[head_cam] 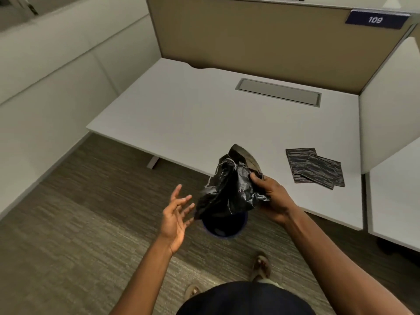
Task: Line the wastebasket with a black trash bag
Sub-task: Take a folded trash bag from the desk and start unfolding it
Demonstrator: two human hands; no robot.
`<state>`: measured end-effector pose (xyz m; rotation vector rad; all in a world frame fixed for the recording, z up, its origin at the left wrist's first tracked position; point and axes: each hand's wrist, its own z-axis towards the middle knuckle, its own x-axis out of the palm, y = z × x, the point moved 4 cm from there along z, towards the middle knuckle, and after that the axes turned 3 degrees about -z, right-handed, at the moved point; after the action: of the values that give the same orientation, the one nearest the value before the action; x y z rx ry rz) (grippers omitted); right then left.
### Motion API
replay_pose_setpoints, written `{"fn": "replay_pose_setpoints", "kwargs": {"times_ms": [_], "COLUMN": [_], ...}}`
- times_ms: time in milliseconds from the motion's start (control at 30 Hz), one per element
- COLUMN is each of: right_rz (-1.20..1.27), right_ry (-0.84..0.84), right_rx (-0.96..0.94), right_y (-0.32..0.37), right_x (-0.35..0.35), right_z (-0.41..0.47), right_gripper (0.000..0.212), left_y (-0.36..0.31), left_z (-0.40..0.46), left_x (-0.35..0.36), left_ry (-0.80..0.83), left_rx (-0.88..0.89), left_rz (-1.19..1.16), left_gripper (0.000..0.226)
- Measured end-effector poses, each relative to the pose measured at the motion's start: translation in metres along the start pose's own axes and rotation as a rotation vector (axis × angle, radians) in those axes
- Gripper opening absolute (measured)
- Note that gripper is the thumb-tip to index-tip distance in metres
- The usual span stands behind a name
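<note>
A crumpled black trash bag (229,189) hangs in the air over the floor, and my right hand (271,198) grips its right side. Directly under the bag stands a dark blue wastebasket (223,227); only the near part of its rim and inside shows, the rest is hidden by the bag. My left hand (178,214) is open just left of the bag, palm turned toward it, fingers spread and not touching it.
A white desk (204,110) stands ahead, with two folded black trash bags (314,168) near its right front edge and a grey cable hatch (278,92). A tan partition rises behind. Carpet and my sandalled feet (261,267) are below.
</note>
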<state>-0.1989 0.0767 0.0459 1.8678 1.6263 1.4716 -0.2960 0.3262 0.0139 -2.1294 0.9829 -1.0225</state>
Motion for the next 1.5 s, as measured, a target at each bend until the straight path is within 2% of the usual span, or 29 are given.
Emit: {"fn": "replay_pose_setpoints", "kwargs": {"times_ms": [100, 167, 233, 333, 500, 600, 700, 800, 833, 900, 967, 1000, 1067, 1100, 1133, 1200, 1300, 1367, 1400, 1500], "right_rz": [-0.025, -0.053, -0.089, -0.092, 0.082, 0.143, 0.155, 0.143, 0.141, 0.108, 0.045, 0.020, -0.037, -0.079, -0.131, -0.272, -0.410, -0.510, -0.538, -0.424], "right_ry": [0.067, 0.105, 0.133, 0.109, 0.028, -0.075, -0.141, -0.163, -0.145, -0.126, -0.119, -0.112, -0.062, -0.044, -0.040, -0.034, 0.027, 0.070, 0.085, 0.040], "right_rx": [0.008, 0.032, 0.050, 0.025, -0.121, -0.182, -0.198, -0.207, -0.194, -0.187, -0.179, -0.181, -0.172, -0.159, -0.149, -0.137, -0.121, -0.108, -0.107, -0.044], "right_y": [-0.011, -0.018, -0.023, -0.024, 0.008, 0.021, 0.021, 0.015, 0.012, 0.004, -0.004, -0.008, -0.018, -0.025, -0.032, -0.049, -0.072, -0.080, -0.083, -0.087], "right_x": [0.028, 0.047, 0.066, 0.084, 0.072, 0.047, 0.035, 0.040, 0.047, 0.063, 0.079, 0.086, 0.101, 0.111, 0.119, 0.137, 0.160, 0.173, 0.178, 0.180], "right_z": [-0.006, -0.010, -0.013, -0.015, -0.024, -0.028, -0.030, -0.028, -0.029, -0.027, -0.024, -0.022, -0.017, -0.016, -0.015, -0.013, -0.012, -0.014, -0.015, -0.015], "right_gripper": [0.033, 0.036, 0.042, 0.049, 0.032, 0.030, 0.043, 0.034, 0.029, 0.034, 0.028, 0.026, 0.039, 0.043, 0.044, 0.042, 0.038, 0.042, 0.044, 0.045], "left_y": [-0.005, -0.004, -0.001, 0.001, 0.002, -0.002, -0.006, -0.007, -0.007, -0.006, -0.007, -0.007, -0.013, -0.019, -0.027, -0.042, -0.069, -0.080, -0.081, -0.076], "left_z": [-0.010, -0.016, -0.019, -0.014, 0.002, 0.006, 0.003, -0.002, -0.003, -0.006, -0.012, -0.016, -0.026, -0.030, -0.035, -0.045, -0.066, -0.074, -0.074, -0.067], "left_x": [0.012, 0.023, 0.032, 0.029, -0.037, -0.089, -0.126, -0.151, -0.158, -0.169, -0.175, -0.178, -0.187, -0.184, -0.174, -0.141, -0.083, -0.053, -0.045, -0.048], "left_ry": [0.135, 0.236, 0.288, 0.241, -0.028, -0.169, -0.247, -0.331, -0.341, -0.354, -0.415, -0.510, -0.769, -0.810, -0.768, -0.600, -0.336, -0.130, -0.081, -0.076], "left_rx": [-0.012, -0.074, -0.127, -0.180, -0.200, -0.191, -0.229, -0.249, -0.245, -0.238, -0.250, -0.243, -0.162, -0.072, 0.036, 0.228, 0.376, 0.334, 0.303, 0.287], "left_rz": [0.150, 0.164, 0.112, -0.053, -0.297, -0.351, -0.384, -0.415, -0.414, -0.385, -0.274, -0.180, 0.113, 0.251, 0.349, 0.415, 0.422, 0.408, 0.419, 0.435], "left_gripper": [0.070, 0.080, 0.075, 0.058, 0.063, 0.048, 0.028, 0.021, 0.024, 0.038, 0.053, 0.061, 0.085, 0.095, 0.095, 0.078, 0.057, 0.062, 0.061, 0.040]}}
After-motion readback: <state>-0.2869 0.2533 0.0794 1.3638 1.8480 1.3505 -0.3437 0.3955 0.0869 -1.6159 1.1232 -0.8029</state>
